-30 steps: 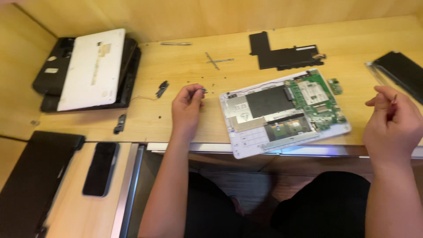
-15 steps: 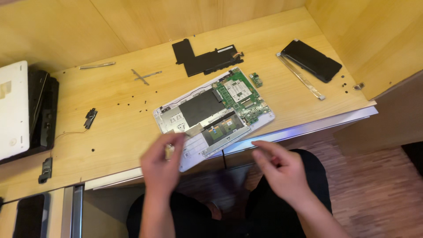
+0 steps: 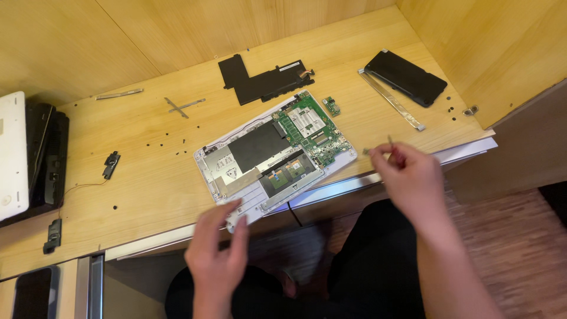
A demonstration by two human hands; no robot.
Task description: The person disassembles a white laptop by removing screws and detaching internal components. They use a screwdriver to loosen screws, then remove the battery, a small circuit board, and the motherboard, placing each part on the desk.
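Note:
An opened white laptop base [image 3: 236, 183] lies tilted on the wooden desk [image 3: 147, 177], its green circuit board [image 3: 310, 127] and black inner cover exposed. My left hand [image 3: 218, 248] hovers at the base's near left corner, fingers loosely apart, holding nothing I can make out. My right hand [image 3: 407, 174] is raised just right of the base, near the desk's front edge. Its fingertips pinch a small thin metal piece [image 3: 390, 143].
A flat black L-shaped panel [image 3: 260, 80] lies behind the base, a small green board [image 3: 332, 106] beside it. At right are a black pack [image 3: 404, 77] and a metal strip [image 3: 390, 100]. Loose screws dot the desk. Small black speakers [image 3: 110, 164] and a stack of laptops [image 3: 26, 153] sit at left.
My view has swung right and the laptop base sits more central. My left hand dropped from the desk top to the front edge. My right hand came forward and up, pinching the small piece.

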